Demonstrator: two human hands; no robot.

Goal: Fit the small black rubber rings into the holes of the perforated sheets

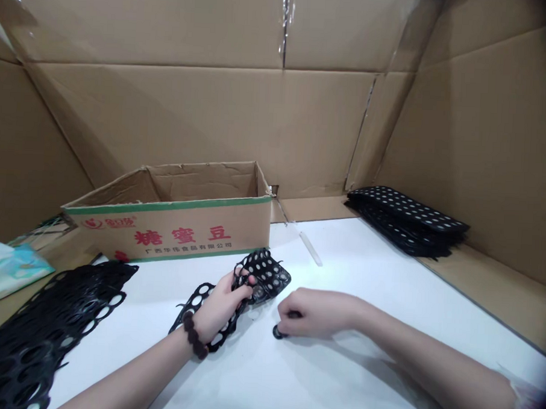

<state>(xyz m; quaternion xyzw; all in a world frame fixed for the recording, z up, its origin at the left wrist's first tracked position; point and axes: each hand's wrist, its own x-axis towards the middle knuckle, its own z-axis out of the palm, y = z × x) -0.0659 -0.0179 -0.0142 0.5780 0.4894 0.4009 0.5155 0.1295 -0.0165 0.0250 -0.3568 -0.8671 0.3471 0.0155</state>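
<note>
My left hand [226, 302] is closed on a black sheet [270, 280] dotted with round pale spots. Part of that sheet, a strip with open round holes, trails under my wrist, which wears a dark beaded band. To its right, my right hand [311, 313] is closed in a pinch low over the white tabletop. A small round black piece [277, 332] shows at the fingertips, and another dark bit is partly visible inside the curled fingers. The two hands are apart.
A cardboard box [199, 231] with red lettering stands behind my left hand. Black holed strips [32, 326] lie in a heap at left, near a tissue pack [14, 271]. Stacked black sheets [403, 219] sit at back right. A whitish stick [311, 248] lies centrally. Cardboard walls enclose the table.
</note>
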